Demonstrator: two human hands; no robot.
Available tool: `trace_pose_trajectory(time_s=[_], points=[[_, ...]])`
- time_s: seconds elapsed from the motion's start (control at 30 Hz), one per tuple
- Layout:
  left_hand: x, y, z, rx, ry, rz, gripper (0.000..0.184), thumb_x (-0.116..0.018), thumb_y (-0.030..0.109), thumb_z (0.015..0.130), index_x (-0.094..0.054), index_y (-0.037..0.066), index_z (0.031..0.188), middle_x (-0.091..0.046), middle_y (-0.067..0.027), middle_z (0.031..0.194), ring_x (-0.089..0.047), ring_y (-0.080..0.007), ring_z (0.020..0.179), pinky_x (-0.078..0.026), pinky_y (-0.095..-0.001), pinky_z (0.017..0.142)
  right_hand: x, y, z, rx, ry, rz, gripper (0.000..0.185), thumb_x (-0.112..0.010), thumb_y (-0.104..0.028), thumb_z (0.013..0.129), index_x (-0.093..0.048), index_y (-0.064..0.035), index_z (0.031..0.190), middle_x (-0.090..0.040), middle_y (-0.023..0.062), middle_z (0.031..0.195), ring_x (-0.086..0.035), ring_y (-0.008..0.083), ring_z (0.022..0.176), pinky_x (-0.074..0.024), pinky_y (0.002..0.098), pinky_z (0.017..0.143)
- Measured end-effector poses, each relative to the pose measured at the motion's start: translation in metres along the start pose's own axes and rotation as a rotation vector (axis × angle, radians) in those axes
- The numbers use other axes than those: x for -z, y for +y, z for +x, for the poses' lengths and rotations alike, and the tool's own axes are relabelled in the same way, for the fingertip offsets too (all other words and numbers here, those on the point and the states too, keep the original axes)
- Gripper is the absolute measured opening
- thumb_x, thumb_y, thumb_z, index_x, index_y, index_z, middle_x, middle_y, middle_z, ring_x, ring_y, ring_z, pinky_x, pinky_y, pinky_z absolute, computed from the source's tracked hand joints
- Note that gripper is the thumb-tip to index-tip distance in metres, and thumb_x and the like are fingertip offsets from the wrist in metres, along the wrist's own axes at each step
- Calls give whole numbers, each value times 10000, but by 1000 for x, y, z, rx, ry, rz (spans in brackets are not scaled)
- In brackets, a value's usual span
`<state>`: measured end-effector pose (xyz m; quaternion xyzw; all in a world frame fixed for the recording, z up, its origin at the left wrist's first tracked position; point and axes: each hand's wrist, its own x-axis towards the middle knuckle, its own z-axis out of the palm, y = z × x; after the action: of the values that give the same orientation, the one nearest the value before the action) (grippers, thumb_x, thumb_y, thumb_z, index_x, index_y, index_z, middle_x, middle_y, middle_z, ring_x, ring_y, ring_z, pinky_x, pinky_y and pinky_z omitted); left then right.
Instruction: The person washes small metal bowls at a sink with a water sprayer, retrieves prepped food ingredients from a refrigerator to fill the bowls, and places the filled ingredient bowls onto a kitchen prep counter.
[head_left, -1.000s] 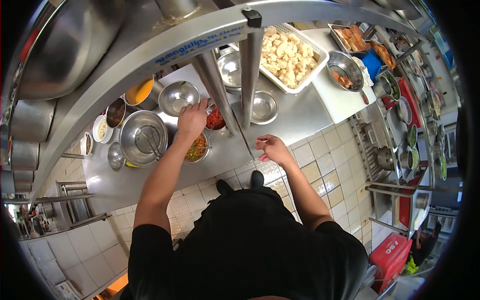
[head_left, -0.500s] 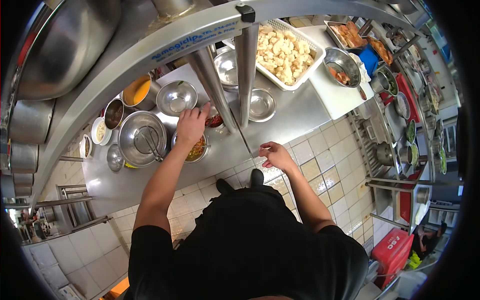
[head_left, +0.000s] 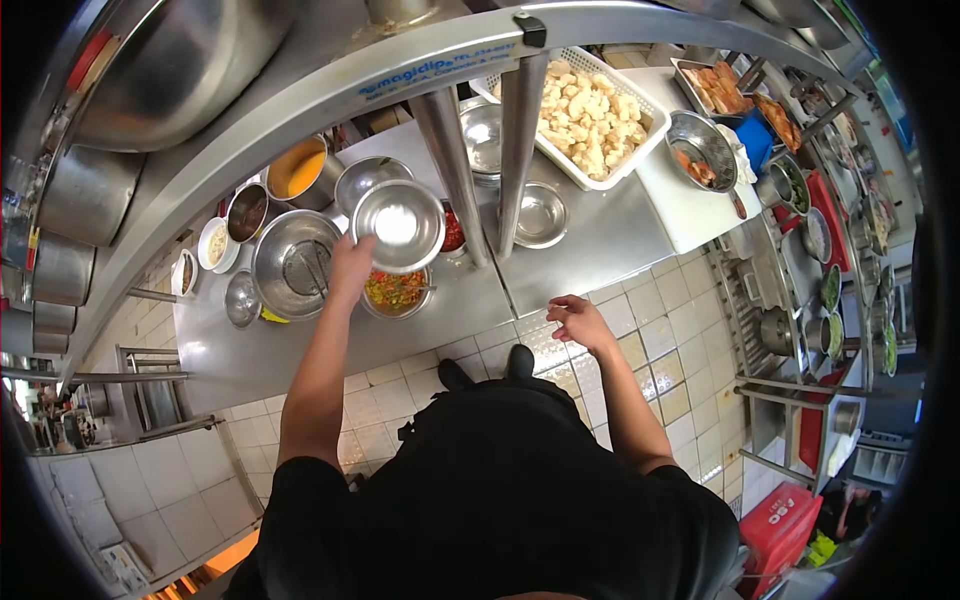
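Note:
My left hand (head_left: 352, 266) grips the rim of a shiny metal bowl (head_left: 398, 226), which hangs over the counter with nothing seen in it. Behind it sits another metal bowl (head_left: 366, 176), partly covered by the lifted one. Just below is a bowl of chopped mixed vegetables (head_left: 396, 292). To the right, a small container of red pieces (head_left: 453, 233) shows past the held bowl's edge. My right hand (head_left: 583, 323) hovers off the counter's front edge, fingers loosely bent and apart, holding nothing.
Left on the steel counter (head_left: 465, 293) stand a large bowl with a whisk (head_left: 290, 262) and a pot of orange liquid (head_left: 299, 172). Shelf posts (head_left: 456, 180) rise ahead. A white basket of cauliflower (head_left: 655, 130), a cutting board (head_left: 690, 222) and a small bowl (head_left: 541, 214) are to the right.
My left hand has taken hold of a metal bowl and lifted it toward me, uncovering another bowl behind. My right hand stays nearly still. The view has shifted slightly.

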<state>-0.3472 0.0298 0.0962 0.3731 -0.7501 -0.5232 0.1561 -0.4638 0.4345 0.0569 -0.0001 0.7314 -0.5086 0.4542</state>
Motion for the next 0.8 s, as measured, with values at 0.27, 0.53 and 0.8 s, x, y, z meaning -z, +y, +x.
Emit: trace_pose_trajectory(time_s=[0.27, 0.53, 0.8], points=[[-60, -53, -99, 328, -536, -179, 338, -680, 247, 876, -653, -20, 1083, -678, -71, 1017, -604, -148, 923, -472, -303, 837, 44, -6, 100, 96, 208, 92, 400, -603, -263, 886, -607, 41, 1146, -649, 102, 892, -615, 173, 602, -511, 286, 495], [-193, -61, -132, 562, -702, -271, 333, -579, 242, 936, -545, 26, 1187, -677, -69, 987, -676, -183, 819, -543, -318, 709, 54, -43, 198, 73, 388, 131, 242, -534, -55, 793, -619, 102, 956, -598, 160, 679, -560, 189, 472, -394, 346, 372], [-250, -80, -101, 771, -901, -639, 593, -403, 482, 1018, -338, 60, 1430, -553, -168, 1343, -629, -267, 1082, -490, -412, 906, 100, -51, 139, 210, 442, 56, 183, -615, -83, 789, -645, 79, 868, -608, 108, 648, -572, 180, 473, -457, 316, 412]])
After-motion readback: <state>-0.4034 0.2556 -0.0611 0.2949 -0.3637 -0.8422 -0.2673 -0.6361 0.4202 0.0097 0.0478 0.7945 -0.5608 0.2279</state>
